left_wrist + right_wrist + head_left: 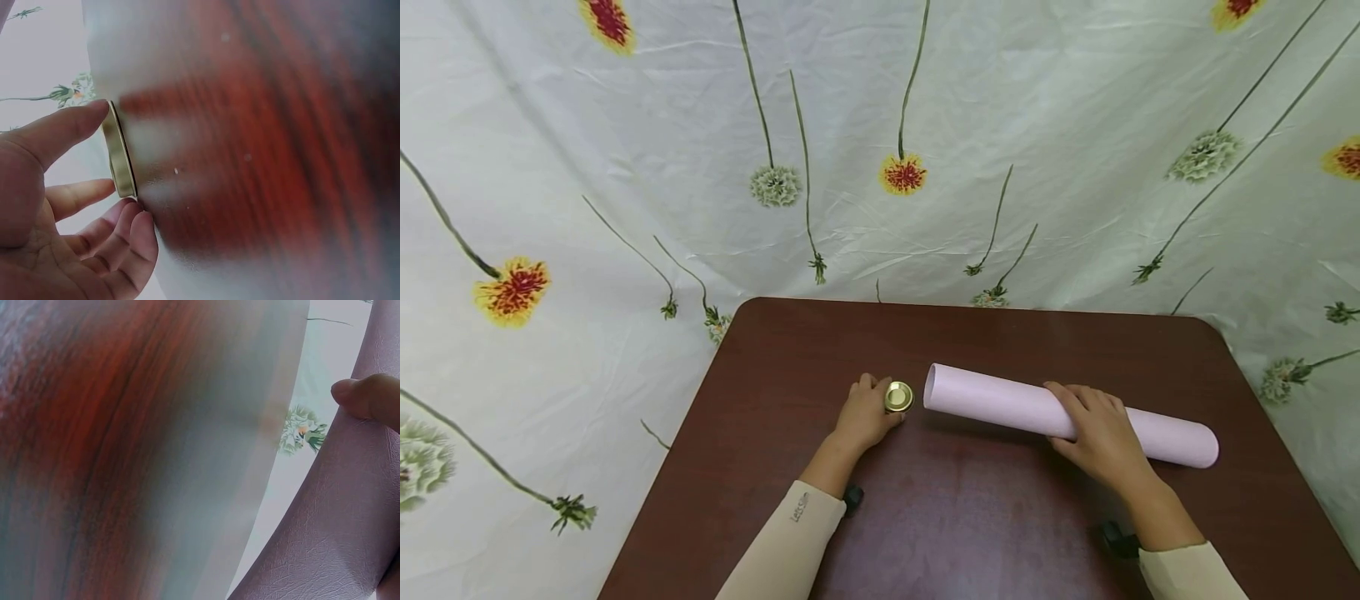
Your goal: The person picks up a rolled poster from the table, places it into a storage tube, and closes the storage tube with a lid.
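My left hand (pixel 862 414) pinches a small round gold jar lid (pixel 898 397) by its sides on the table. In the left wrist view the lid (pixel 120 156) appears edge-on, the thumb at one end of its rim and the fingertips near the other. A pale pink roll (pixel 988 400), hollow at its left end, slants across the right half of the table. Over its middle, my right hand (pixel 1097 437) grips it from above. The right wrist view shows the roll's finely creased surface (pixel 325 531) with the thumb (pixel 362 397) against it.
The dark red-brown wooden table (pixel 940 517) has rounded far corners. Behind it and at both sides hangs a white cloth (pixel 700 125) printed with flowers. The roll's open left end lies just right of the lid. A dark strap (pixel 1120 542) sits at the right wrist.
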{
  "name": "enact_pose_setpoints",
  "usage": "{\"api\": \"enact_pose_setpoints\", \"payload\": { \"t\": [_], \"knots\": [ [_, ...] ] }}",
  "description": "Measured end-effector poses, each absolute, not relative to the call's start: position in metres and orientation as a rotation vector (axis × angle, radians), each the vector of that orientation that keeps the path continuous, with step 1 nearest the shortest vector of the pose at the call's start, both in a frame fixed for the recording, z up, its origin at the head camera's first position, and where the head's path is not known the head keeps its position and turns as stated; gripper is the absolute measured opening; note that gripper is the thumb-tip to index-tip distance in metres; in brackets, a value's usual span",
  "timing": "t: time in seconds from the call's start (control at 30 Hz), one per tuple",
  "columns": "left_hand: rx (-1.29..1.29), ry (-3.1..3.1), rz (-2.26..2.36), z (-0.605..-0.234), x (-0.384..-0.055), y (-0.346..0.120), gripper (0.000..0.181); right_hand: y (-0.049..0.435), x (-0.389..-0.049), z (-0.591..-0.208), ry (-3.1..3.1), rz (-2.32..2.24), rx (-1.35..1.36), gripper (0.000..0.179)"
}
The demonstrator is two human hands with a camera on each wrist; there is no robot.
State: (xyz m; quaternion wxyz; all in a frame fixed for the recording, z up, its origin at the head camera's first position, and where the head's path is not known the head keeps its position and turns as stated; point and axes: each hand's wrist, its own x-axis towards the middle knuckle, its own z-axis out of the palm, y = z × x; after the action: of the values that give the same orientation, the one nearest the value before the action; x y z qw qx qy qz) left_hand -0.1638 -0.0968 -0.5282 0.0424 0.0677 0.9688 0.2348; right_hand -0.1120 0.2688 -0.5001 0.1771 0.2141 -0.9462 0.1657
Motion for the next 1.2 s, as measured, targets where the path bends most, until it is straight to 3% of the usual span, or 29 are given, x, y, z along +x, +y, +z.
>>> {"api": "enact_pose_setpoints", "payload": {
  "t": [0.47,0.8,1.2],
  "knots": [
    [0.177,2.948,0.716,-0.53,-0.166,-0.096,0.067,0.269,-0.112,-0.502,-2.677,0.474,0.613,0.087],
    [0.169,2.902,0.958,-0.525,-0.165,-0.1,0.063,0.267,-0.112,-0.501,-2.673,0.482,0.612,0.087],
    [0.236,2.874,1.223,-0.498,-0.159,-0.098,0.066,0.267,-0.112,-0.497,-2.678,0.494,0.594,0.087]
  ]
}}
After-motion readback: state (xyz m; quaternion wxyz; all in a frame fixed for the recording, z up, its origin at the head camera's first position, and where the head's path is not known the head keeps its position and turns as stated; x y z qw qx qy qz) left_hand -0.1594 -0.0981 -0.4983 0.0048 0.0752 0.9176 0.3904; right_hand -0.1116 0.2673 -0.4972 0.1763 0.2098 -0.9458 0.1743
